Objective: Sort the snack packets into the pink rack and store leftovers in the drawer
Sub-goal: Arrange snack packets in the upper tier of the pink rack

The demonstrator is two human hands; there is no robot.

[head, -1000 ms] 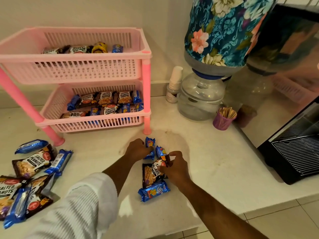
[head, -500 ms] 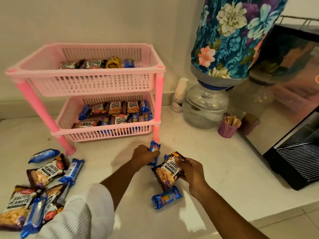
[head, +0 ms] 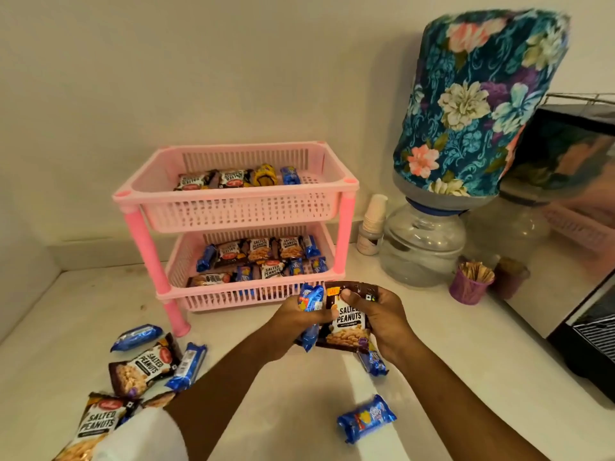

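Peanut packet (head: 347, 322) upright, long axis near-far, gripped by right hand (head: 382, 319). Left hand (head: 296, 319) closed on blue packets (head: 309, 299). Both above white worktop (head: 466, 344), just near the pink rack (head: 233, 207); beige wall behind.

Rack (head: 233, 207) pink; biscuit packets (head: 366, 418) blue; peanut packets (head: 347, 322) dark brown with white panel; bottle cover (head: 472, 101) teal, floral print in pink, white, purple; cup (head: 467, 289) purple; counter (head: 449, 344) white.

One head-worn wide-angle camera is looking forward and down from close above a white stone counter (head: 449, 344), facing a two-tier pink plastic lattice rack (head: 239, 207) at 12 o'clock against the wall.
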